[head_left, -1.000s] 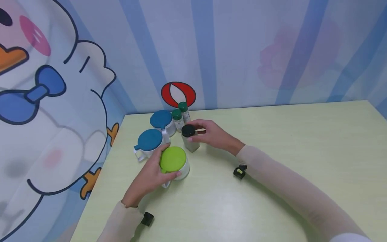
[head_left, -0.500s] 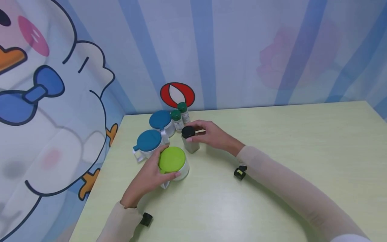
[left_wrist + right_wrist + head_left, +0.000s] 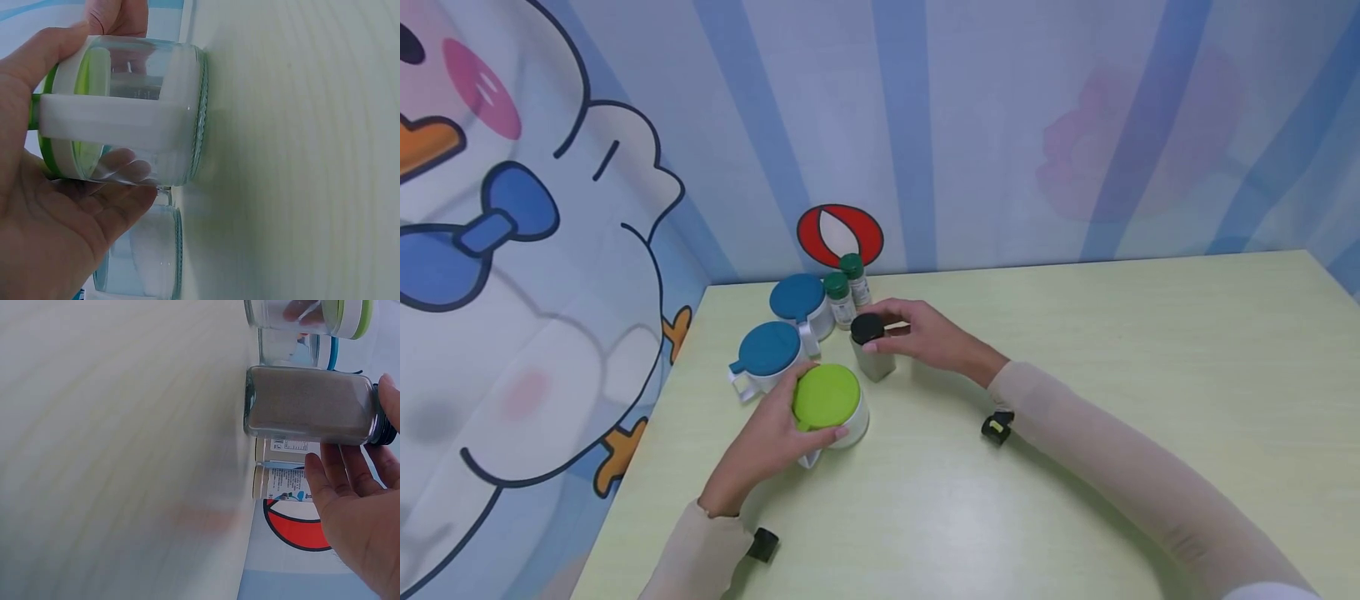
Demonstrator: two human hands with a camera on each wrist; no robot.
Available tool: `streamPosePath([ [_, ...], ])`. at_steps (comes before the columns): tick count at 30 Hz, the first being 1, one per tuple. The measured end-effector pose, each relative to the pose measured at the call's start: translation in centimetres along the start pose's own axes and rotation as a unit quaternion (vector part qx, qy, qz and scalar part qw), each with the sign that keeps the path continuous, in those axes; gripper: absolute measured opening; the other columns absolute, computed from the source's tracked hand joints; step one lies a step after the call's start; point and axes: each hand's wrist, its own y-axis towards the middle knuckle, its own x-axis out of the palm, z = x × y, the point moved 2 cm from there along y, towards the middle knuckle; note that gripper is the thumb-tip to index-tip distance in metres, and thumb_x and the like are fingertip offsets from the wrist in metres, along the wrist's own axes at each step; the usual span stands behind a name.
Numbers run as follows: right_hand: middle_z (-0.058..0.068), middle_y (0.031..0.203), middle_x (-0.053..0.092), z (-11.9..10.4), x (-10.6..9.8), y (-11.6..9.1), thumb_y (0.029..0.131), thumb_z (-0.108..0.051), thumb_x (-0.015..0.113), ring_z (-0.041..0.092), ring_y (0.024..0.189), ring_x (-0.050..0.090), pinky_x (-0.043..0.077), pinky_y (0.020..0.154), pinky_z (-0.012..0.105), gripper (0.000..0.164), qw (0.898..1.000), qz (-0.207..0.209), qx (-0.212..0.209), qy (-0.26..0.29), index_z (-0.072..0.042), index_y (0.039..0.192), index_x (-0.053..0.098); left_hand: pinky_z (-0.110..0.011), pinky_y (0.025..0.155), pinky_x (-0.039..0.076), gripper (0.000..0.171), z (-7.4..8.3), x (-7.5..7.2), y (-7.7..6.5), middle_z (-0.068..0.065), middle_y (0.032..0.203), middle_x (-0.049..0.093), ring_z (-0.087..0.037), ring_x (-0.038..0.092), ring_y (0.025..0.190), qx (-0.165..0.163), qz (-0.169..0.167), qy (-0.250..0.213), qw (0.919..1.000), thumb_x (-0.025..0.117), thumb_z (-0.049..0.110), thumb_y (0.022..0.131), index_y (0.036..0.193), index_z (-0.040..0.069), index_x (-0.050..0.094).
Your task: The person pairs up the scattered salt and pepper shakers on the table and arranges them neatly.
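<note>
A clear glass jar with a lime-green lid point(image 3: 827, 397) and a white handle stands upright on the table. My left hand point(image 3: 773, 433) holds it near the lid, thumb on the near side and fingers round the far side. In the left wrist view the handle point(image 3: 106, 117) faces the camera. Just behind and to the right stands a square glass spice bottle point(image 3: 312, 404) with a black cap and grey-brown powder inside. My right hand point(image 3: 928, 335) grips it around the black cap point(image 3: 867, 327), thumb on the near side and fingers on the far side.
Two glass jars with blue lids, one nearer point(image 3: 770, 348) and one farther point(image 3: 798, 297), stand left of the hands. Two small green-capped bottles point(image 3: 841, 298) with printed labels stand by the far jar. A cartoon-printed wall point(image 3: 1000, 125) borders the pale table point(image 3: 1112, 358) behind and left.
</note>
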Motion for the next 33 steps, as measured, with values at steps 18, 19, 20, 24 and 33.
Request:
streamPosePath([
  [18, 0.004, 0.132, 0.060, -0.24, -0.26, -0.14, 0.093, -0.021, 0.076, 0.024, 0.124, 0.055, 0.049, 0.107, 0.042, 0.052, 1.000, -0.001, -0.017, -0.011, -0.013, 0.141, 0.058, -0.057, 0.107, 0.046, 0.103, 0.28, 0.20, -0.07, -0.008, 0.148, 0.044, -0.031, 0.046, 0.133, -0.014, -0.009, -0.004, 0.9999, 0.087, 0.040, 0.079, 0.157, 0.012, 0.025],
  [19, 0.004, 0.132, 0.061, -0.22, -0.27, -0.13, 0.093, -0.021, 0.076, 0.024, 0.124, 0.055, 0.049, 0.107, 0.042, 0.051, 1.000, 0.000, -0.017, -0.012, -0.014, 0.141, 0.059, -0.057, 0.107, 0.046, 0.103, 0.29, 0.18, -0.08, -0.008, 0.148, 0.044, -0.031, 0.046, 0.133, -0.014, -0.009, -0.003, 0.9999, 0.087, 0.040, 0.079, 0.157, 0.012, 0.025],
  [20, 0.003, 0.133, 0.060, -0.21, -0.28, -0.14, 0.093, -0.022, 0.076, 0.024, 0.124, 0.055, 0.049, 0.107, 0.043, 0.051, 1.000, 0.002, -0.016, -0.013, -0.016, 0.140, 0.059, -0.057, 0.107, 0.046, 0.103, 0.29, 0.17, -0.08, -0.008, 0.148, 0.044, -0.031, 0.046, 0.133, -0.015, -0.009, -0.002, 0.9998, 0.086, 0.040, 0.079, 0.157, 0.012, 0.025],
  [24, 0.003, 0.134, 0.060, -0.16, -0.31, -0.20, 0.093, -0.022, 0.077, 0.025, 0.126, 0.054, 0.050, 0.104, 0.044, 0.049, 1.000, 0.007, -0.015, -0.014, -0.019, 0.139, 0.060, -0.057, 0.107, 0.046, 0.104, 0.33, 0.19, -0.13, -0.008, 0.148, 0.044, -0.031, 0.046, 0.133, -0.021, -0.007, 0.001, 0.9998, 0.087, 0.041, 0.078, 0.157, 0.012, 0.025],
  [33, 0.002, 0.131, 0.061, -0.31, -0.31, -0.41, 0.093, -0.022, 0.077, 0.025, 0.123, 0.056, 0.052, 0.103, 0.042, 0.047, 0.999, 0.020, -0.021, -0.018, -0.019, 0.137, 0.062, -0.055, 0.104, 0.049, 0.100, 0.50, 0.17, -0.17, -0.008, 0.144, 0.049, -0.031, 0.050, 0.129, -0.017, 0.013, 0.016, 0.9996, 0.090, 0.039, 0.076, 0.153, 0.011, 0.032],
])
